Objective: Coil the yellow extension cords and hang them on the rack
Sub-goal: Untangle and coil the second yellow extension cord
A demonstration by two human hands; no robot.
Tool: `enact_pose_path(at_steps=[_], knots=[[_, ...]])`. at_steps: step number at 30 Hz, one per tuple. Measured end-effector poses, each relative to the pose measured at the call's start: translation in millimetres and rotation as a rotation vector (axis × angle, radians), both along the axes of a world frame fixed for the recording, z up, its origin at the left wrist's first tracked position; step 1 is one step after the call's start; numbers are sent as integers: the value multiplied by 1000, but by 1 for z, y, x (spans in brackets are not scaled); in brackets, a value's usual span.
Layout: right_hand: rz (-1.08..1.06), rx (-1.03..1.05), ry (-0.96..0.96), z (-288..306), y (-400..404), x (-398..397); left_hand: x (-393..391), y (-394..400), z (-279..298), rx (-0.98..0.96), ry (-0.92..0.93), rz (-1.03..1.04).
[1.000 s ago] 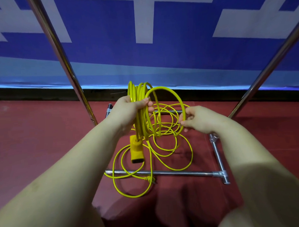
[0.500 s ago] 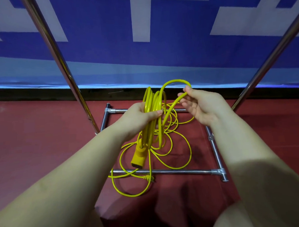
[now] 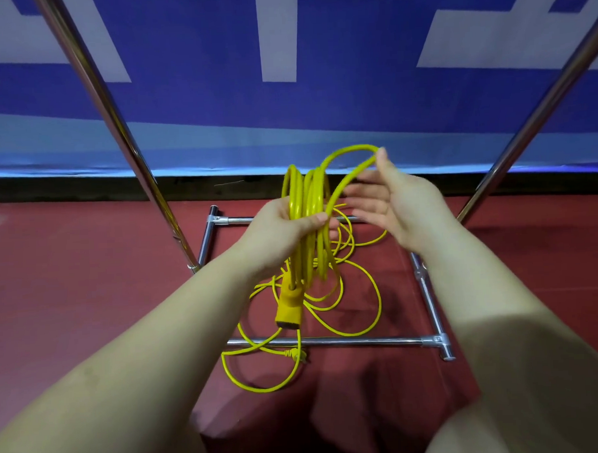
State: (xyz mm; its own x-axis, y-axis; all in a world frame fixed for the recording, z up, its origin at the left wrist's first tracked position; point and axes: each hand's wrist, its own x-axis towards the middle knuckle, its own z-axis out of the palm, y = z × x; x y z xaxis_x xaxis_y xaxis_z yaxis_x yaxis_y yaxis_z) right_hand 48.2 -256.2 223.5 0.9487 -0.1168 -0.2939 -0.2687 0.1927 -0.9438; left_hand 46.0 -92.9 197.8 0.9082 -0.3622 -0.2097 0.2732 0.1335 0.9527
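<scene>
Head view: left hand (image 3: 284,232) is gripping the upright coil (image 3: 308,226); right hand (image 3: 399,204), fingers straight, is guiding the new loop (image 3: 351,151) just right of the coil, leftward onto it.

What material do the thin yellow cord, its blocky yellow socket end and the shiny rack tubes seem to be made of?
Thin yellow cord: probably a flexible plastic or rubber jacket; smooth, slightly glossy, bending into loose loops.
Blocky yellow socket end: likely moulded plastic or rubber; solid, matte, with a dark face.
Shiny rack tubes: metal, seemingly chromed or polished steel, given mirror-like highlights.
</scene>
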Motion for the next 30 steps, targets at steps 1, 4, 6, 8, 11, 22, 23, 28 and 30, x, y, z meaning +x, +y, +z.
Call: enact_pose_path(at_steps=[1, 4, 6, 8, 11, 22, 23, 28, 30], knots=[[143, -188, 19, -4, 2, -1, 3, 2, 2, -30, 23, 52], [540, -664, 0, -25, 8, -8, 9, 8, 6, -118, 84, 180], [612, -755, -64, -32, 11, -10, 10, 11, 9, -149, 102, 232], [596, -770, -106, -33, 14, -9, 11, 13, 11, -179, 118, 271], [601, -846, -108, -31, 18, -9, 13, 15, 12, -201, 120, 331], [-37, -605, -472, -12, 14, -5, 30, 32, 2, 120, -32, 479], [-70, -613, -501, -9, 13, -5, 30, 32, 1, 145, -41, 469], [-166, -497, -588, 0, 15, -9, 31, 35, -4, 192, -17, 440], [-188, -520, -595, -1, 15, -9, 31, 35, -6, 200, -14, 425]])
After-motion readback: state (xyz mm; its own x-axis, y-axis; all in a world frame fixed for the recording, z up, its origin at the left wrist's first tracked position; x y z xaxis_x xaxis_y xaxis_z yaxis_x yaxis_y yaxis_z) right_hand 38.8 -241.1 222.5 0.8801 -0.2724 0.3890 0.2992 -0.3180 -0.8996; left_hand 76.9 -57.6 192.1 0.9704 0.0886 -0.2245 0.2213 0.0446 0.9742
